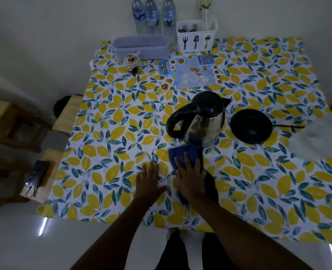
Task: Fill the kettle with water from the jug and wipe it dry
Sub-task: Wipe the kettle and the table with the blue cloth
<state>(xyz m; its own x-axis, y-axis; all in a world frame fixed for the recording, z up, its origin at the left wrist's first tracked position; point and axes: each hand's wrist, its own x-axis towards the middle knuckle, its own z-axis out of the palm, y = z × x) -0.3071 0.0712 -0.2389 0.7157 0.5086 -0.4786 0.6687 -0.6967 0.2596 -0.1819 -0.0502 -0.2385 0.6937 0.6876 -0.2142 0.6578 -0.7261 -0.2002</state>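
The kettle (204,119), steel-bodied with a black lid and handle, is seen standing upright near the middle of the worktop (106,133), which is covered with a lemon-patterned cloth. Its handle is turned to the left and its spout to the upper right. Just beside it on the right, its round black base (251,126) is laid flat, apart from the kettle, with a cord running off to the right.

A blue cloth (182,154) is spread on the worktop directly in front of the kettle, its far edge touching or nearly touching the kettle's foot. The right hand (189,172) is laid flat on this cloth, fingers (186,158) extended and slightly spread, nothing being pinched. The left hand (150,180) is placed palm-down on the bare worktop just beside the cloth, its fingers straight and held close together, the thumb set out towards the right hand.

At the far edge, three water bottles (152,16), a white cutlery holder (196,35), a grey oblong basket (141,46) and a printed leaflet (188,73) are seen.
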